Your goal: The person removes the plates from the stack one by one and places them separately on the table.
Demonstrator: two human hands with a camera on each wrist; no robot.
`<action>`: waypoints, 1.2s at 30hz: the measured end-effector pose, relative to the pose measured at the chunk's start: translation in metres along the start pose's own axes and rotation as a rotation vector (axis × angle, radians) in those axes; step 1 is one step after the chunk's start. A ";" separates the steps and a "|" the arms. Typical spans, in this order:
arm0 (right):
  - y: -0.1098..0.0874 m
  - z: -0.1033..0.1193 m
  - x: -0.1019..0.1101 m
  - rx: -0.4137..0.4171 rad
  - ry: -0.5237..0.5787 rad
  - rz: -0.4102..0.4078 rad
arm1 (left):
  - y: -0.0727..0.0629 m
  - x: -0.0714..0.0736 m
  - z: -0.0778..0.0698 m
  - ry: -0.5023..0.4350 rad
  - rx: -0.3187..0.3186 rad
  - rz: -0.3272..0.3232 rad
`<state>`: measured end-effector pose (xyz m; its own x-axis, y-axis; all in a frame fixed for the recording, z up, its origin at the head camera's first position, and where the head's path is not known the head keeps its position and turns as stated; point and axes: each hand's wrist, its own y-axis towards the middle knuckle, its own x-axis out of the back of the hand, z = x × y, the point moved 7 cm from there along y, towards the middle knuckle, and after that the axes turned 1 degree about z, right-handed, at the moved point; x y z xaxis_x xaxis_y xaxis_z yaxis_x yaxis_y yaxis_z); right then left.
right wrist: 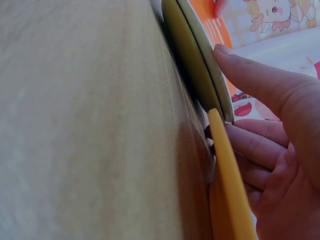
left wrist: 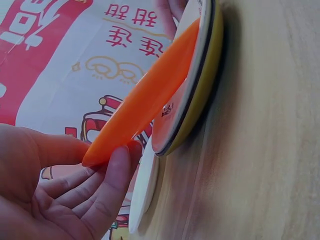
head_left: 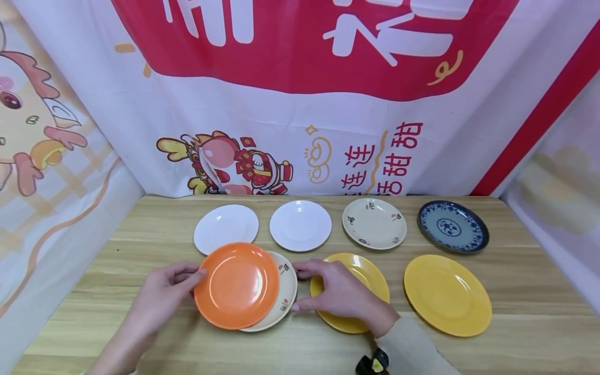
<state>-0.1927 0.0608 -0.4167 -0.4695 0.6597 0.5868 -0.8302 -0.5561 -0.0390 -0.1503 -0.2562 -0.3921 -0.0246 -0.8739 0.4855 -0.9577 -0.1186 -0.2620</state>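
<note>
My left hand (head_left: 161,294) pinches the left edge of an orange plate (head_left: 236,286) between thumb and fingers. In the left wrist view, the orange plate (left wrist: 145,100) slants, its near edge raised and its far side down at a cream plate. That cream plate (head_left: 283,302) has small printed figures on its rim and is mostly covered by the orange one. Beneath it an olive-yellow layer (left wrist: 205,80) shows. My right hand (head_left: 339,291) has its extended thumb and fingers spread at the cream plate's right rim, its palm side over a yellow plate (head_left: 367,268).
Along the back of the wooden table (head_left: 154,229) lie two white plates (head_left: 226,226) (head_left: 300,225), a cream printed plate (head_left: 375,224) and a blue patterned plate (head_left: 453,226). Another yellow plate (head_left: 447,295) lies at the right. A printed cloth (head_left: 262,114) hangs behind.
</note>
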 end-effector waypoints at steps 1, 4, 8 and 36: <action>0.000 0.000 0.000 -0.001 -0.001 0.001 | 0.000 0.000 0.001 -0.026 0.005 0.006; 0.000 0.000 0.000 0.000 -0.004 0.000 | 0.001 0.000 0.004 -0.081 0.013 0.026; 0.000 0.001 0.001 0.005 -0.004 -0.003 | 0.002 0.000 0.009 -0.117 0.024 0.045; -0.001 0.001 0.001 0.010 -0.024 -0.011 | 0.002 0.055 0.061 -0.133 0.148 0.058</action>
<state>-0.1921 0.0608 -0.4153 -0.4531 0.6533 0.6066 -0.8322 -0.5539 -0.0250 -0.1360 -0.3329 -0.4166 -0.0314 -0.9346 0.3543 -0.9032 -0.1253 -0.4106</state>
